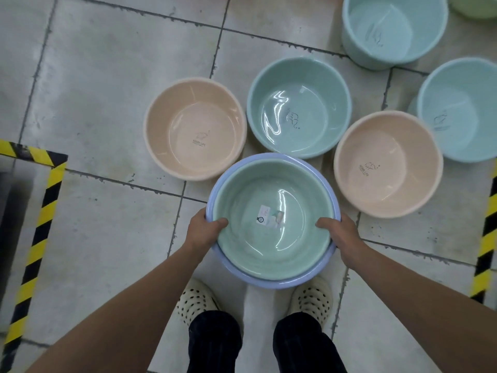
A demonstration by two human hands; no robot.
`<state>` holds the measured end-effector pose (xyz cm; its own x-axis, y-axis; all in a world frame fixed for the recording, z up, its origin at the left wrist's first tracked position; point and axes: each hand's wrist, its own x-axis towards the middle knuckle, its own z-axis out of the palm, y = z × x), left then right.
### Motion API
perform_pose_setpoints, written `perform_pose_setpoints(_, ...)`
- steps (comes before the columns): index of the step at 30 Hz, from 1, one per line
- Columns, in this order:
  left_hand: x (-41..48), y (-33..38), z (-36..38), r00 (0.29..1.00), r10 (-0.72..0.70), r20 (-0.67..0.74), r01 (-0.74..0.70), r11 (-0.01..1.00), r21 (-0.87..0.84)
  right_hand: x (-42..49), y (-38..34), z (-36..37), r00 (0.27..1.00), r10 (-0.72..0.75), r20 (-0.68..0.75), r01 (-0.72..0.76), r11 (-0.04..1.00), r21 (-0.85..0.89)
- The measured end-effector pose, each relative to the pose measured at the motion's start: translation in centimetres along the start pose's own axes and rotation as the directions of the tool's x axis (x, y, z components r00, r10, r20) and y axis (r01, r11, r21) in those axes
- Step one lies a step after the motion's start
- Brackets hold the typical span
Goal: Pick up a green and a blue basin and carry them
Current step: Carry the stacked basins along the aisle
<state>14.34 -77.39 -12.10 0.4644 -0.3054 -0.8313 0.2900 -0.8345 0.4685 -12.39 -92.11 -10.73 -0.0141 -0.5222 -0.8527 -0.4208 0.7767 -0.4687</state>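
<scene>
A pale green basin (271, 238) with a small label on its bottom sits nested inside a blue basin (258, 278), whose rim shows all around it. I hold the stacked pair in front of me above the tiled floor and my feet. My left hand (204, 227) grips the left rims, thumb hooked inside the green basin. My right hand (341, 232) grips the right rims the same way.
On the floor ahead stand two peach basins (196, 127) (387, 162) and a teal basin (298, 106). Light blue basins (392, 30) (462, 109) stand at the upper right. Yellow-black hazard tape (40, 219) marks the floor at left and right (486, 238).
</scene>
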Motion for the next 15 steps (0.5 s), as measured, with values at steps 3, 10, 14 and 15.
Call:
perform_pose_setpoints(3, -2.2, 2.5, -2.4, 1.0, 0.021, -0.005, -0.021, 1.0, -0.017, -2.8, -3.0, 0.5, 1.0, 0.0, -0.017, 0.0, 1.0, 0.001)
perform_pose_setpoints(10, -6.0, 12.1, -10.9, 0.994, 0.104, -0.024, -0.105, 0.993, -0.05, -9.5, -13.3, 4.7, 0.998, -0.069, 0.005, 0.069, 0.997, -0.033)
perform_pose_setpoints(14, -6.1, 16.4, -15.0, 0.986, 0.165, -0.04, -0.166, 0.985, -0.042, -10.9, -18.1, 7.9, 0.988, -0.155, 0.017, 0.156, 0.987, -0.038)
perform_pose_setpoints(15, -5.7, 17.2, -15.8, 0.984, 0.172, -0.049, -0.174, 0.984, -0.04, -11.0, -19.1, 8.7, 0.986, -0.165, 0.02, 0.166, 0.985, -0.042)
